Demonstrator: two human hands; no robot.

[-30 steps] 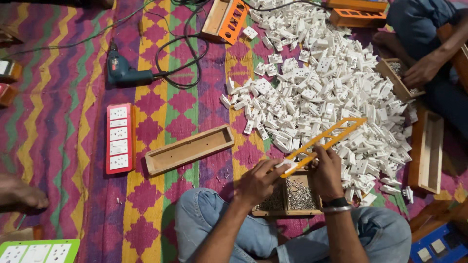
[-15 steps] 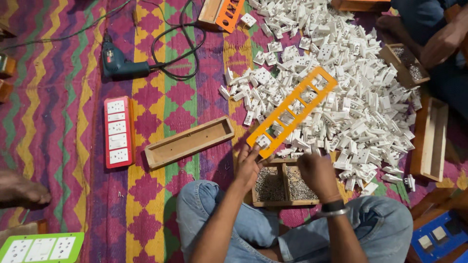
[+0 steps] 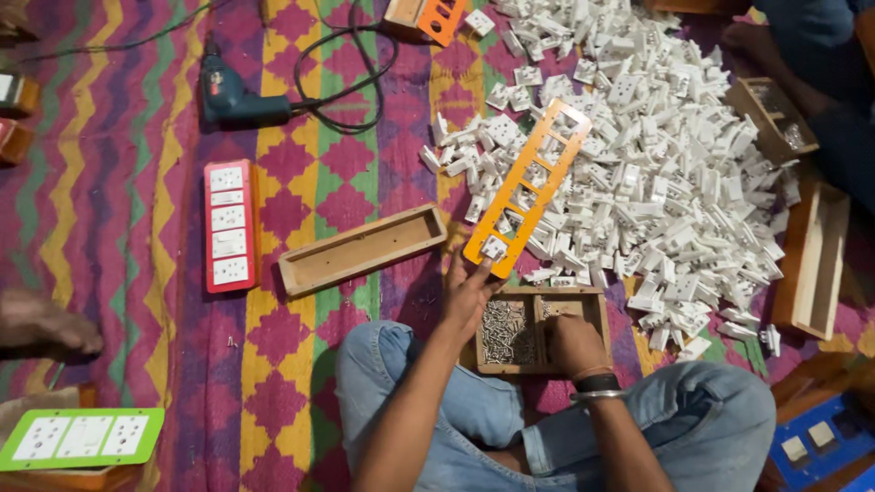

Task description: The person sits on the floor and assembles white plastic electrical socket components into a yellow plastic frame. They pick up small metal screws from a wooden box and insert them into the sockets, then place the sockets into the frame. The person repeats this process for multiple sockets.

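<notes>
One orange frame (image 3: 529,187), two hands (image 3: 469,296), one screw box (image 3: 538,330).

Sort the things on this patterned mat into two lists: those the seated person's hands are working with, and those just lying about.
In hand:
left hand on the orange cut-out plate
right hand in the wooden screw tray
heap of white socket parts under the plate

Lying about:
blue drill
red switch panel
empty wooden box
green switch panel

The person wears blue jeans (image 3: 693,410). Both forearms are bare, and a metal bangle (image 3: 597,394) circles the wrist below the right hand (image 3: 572,344).
</notes>
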